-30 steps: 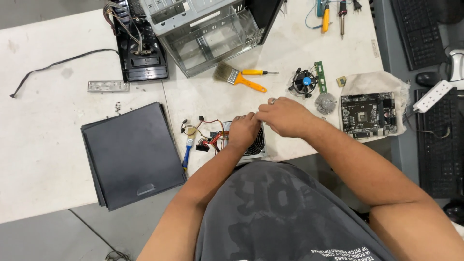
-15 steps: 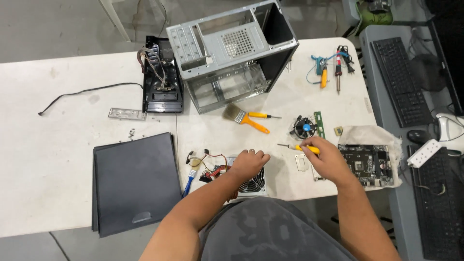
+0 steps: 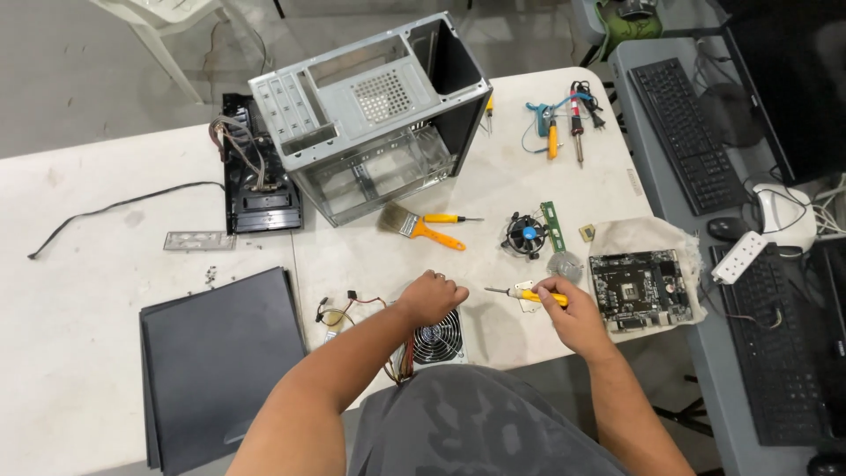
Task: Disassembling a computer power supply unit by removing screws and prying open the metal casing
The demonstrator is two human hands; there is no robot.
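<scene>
My left hand [image 3: 431, 298] rests with curled fingers on top of a power supply unit [image 3: 438, 338] with a round fan grille, near the table's front edge. Coloured wires [image 3: 345, 308] trail from the unit to the left. My right hand [image 3: 573, 310] grips a yellow-handled screwdriver [image 3: 527, 293], whose metal tip points left above the table, to the right of the power supply. A motherboard [image 3: 638, 287] on a pale cloth lies just right of my right hand.
An empty metal computer case [image 3: 379, 115] stands at the back, with a black front panel [image 3: 259, 181] beside it. A yellow paintbrush [image 3: 421, 226], a cooler fan [image 3: 526, 235], a memory stick [image 3: 553, 226], a dark side panel [image 3: 220, 361] and hand tools [image 3: 560, 123] lie around. Keyboards [image 3: 687, 132] sit on the right desk.
My right hand left the power supply, moved right and picked up the yellow screwdriver. My left hand stayed on the unit. The view tilted up, showing more of the case.
</scene>
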